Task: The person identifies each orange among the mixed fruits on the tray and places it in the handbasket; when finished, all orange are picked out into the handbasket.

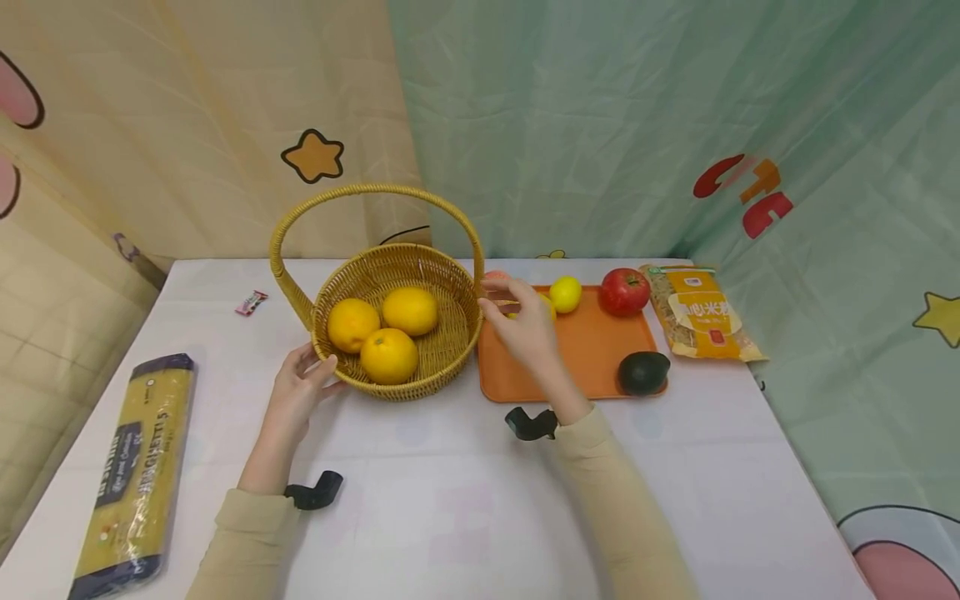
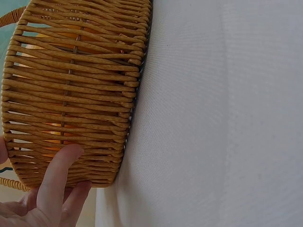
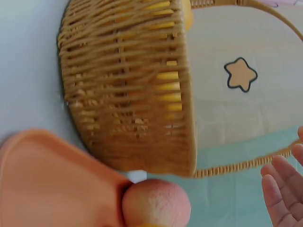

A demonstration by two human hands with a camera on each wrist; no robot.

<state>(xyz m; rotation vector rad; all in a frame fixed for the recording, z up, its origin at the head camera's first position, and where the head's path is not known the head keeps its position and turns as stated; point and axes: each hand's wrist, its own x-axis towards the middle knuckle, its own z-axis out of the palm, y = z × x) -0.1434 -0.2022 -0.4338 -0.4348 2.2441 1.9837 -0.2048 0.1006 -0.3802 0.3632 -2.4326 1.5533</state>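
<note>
A wicker basket [image 1: 450, 350] with a tall arched handle stands on the table and holds three oranges [image 1: 389, 356]. At its front left, my left hand [image 1: 298, 387] grips the rim, thumb on top and fingers against the woven outside, as the left wrist view shows with the fingers [image 2: 53, 182]. By the right foot of the handle is my right hand [image 1: 527, 327], its fingers fairly straight; in the right wrist view this hand [image 3: 286, 191] appears close to the handle, holding nothing. A peach [image 3: 156, 203] lies beside the basket, mostly hidden behind the right hand in the head view.
Right of the basket lies an orange tray [image 1: 592, 358] with a lemon [image 1: 566, 293], a red fruit [image 1: 625, 292], a dark green avocado [image 1: 643, 372] and a half-hidden yellow fruit. Beyond is a noodle bag [image 1: 701, 312]. Spaghetti [image 1: 135, 475] and a small candy [image 1: 251, 303] lie left.
</note>
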